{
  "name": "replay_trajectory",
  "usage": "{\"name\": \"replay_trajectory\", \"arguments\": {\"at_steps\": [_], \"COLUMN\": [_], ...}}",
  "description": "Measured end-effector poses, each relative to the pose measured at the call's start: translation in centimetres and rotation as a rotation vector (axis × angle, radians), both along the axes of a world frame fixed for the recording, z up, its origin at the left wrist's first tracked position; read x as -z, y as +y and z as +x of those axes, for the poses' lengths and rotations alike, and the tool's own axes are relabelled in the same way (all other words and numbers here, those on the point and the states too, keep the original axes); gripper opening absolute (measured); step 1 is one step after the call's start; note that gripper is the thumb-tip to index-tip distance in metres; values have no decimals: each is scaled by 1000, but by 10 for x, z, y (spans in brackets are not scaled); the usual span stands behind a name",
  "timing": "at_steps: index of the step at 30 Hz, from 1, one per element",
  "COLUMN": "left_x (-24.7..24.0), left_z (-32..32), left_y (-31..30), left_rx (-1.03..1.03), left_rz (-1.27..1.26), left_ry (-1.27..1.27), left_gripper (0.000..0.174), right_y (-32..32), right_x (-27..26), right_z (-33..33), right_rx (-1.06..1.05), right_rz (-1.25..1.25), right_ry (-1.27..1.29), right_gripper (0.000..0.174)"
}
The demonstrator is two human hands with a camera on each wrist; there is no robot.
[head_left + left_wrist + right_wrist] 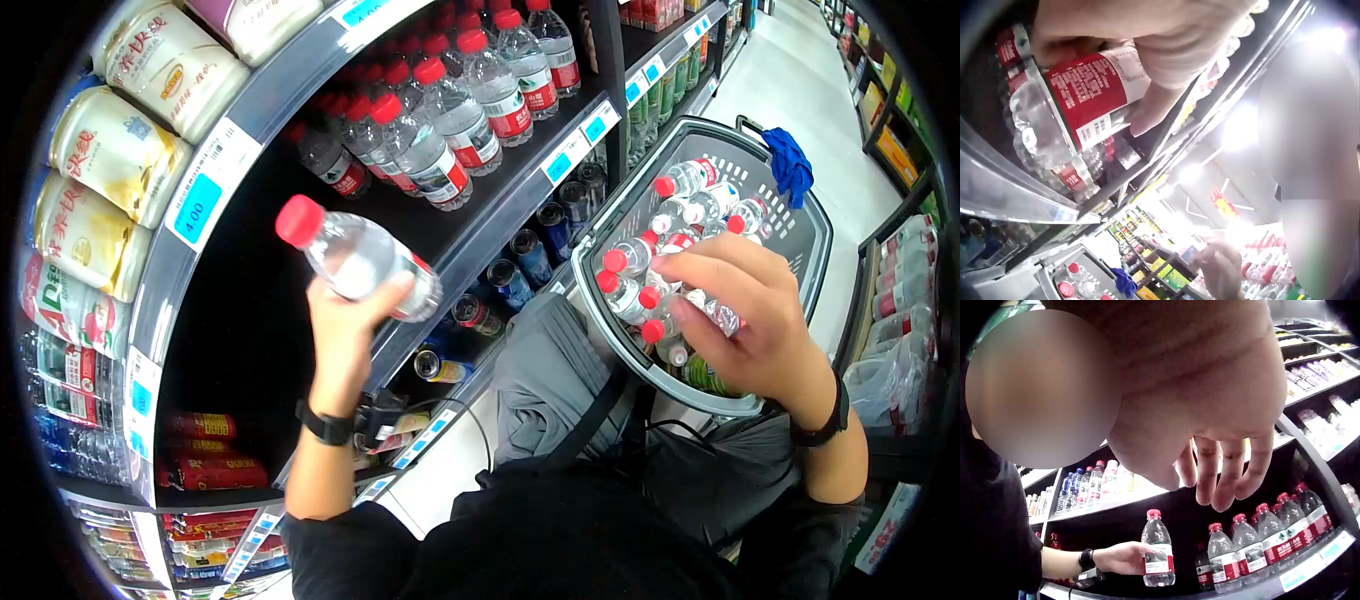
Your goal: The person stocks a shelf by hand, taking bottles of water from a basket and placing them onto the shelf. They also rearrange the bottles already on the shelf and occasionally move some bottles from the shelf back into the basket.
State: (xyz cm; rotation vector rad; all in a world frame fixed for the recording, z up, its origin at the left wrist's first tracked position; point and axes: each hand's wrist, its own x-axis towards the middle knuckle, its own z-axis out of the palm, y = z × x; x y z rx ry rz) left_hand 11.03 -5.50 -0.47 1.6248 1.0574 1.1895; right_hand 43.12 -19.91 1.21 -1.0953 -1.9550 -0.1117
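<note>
My left hand grips a clear water bottle with a red cap and a red-and-white label, in front of the shelf. In the right wrist view this bottle is upright, with fingers and thumb around its label. My right hand hangs over the near part of a grey shopping basket, fingers loosely curled and holding nothing. Several red-capped water bottles lie in the basket, partly hidden beneath that hand. In the right wrist view the fingers dangle with nothing between them.
Rows of matching bottles stand on the shelf, behind a price-tag strip. Dark cans fill the shelf below. White bottles are at the left. A blue cloth hangs on the basket's far rim. Another shelf runs along the right.
</note>
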Motion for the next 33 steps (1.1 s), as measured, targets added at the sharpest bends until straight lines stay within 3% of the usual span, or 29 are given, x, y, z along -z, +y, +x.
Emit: {"name": "replay_trajectory", "arguments": {"at_steps": [3,9,11,16,21,26,28,30,33], "left_x": [-6,3,6,10,14,18,21,33,15], "left_z": [-28,-43,-43,-41,-35,-41,-44,-60,-34], "left_y": [49,140,157,183,188,193,195,203,137], "left_rx": [-47,-144,-205,-233,-262,-165,-160,-59,-130], "left_rz": [-43,-66,-58,-76,-181,-172,-165,-130,-173], "left_ry": [39,113,180,242,160,78,86,37,160], "left_gripper": [47,33,32,29,29,33,31,42,65], "right_y": [5,17,19,28,32,39,48,47,49], "right_x": [7,17,22,43,60,79,95,117,137], "right_z": [8,27,38,69,106,140,152,172,189], "right_rx": [25,138,199,289,460,647,653,695,764], "right_rz": [-57,48,57,24,-133,-409,-386,-423,-571], "right_ry": [56,-106,-269,-248,-134,-43,-40,-21,12], "right_gripper": [25,14,11,9,9,12,15,21,30]}}
